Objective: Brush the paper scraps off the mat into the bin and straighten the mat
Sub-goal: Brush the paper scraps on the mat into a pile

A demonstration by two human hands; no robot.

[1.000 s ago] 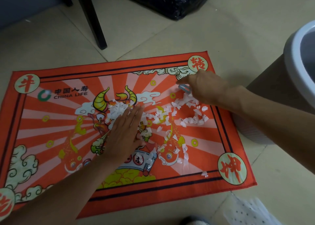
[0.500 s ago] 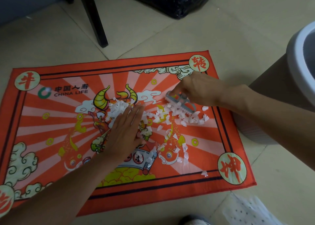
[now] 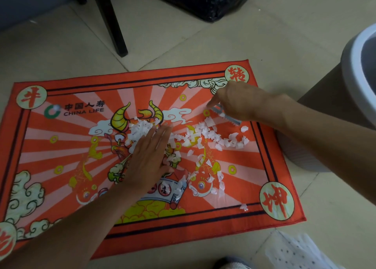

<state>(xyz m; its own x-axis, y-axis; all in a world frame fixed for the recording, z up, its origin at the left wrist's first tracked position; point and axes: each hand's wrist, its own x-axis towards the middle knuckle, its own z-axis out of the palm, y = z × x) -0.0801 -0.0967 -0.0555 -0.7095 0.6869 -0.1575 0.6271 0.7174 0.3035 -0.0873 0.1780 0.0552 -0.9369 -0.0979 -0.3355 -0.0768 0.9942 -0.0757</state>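
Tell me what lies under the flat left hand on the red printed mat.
The left hand rests flat on the red printed mat; white paper scraps show around its fingertips. Anything beneath the palm is hidden.

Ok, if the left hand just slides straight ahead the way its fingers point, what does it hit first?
Probably the paper scraps heaped right at the fingertips of the left hand, which lies flat on the mat. Beyond the heap there is only bare mat.
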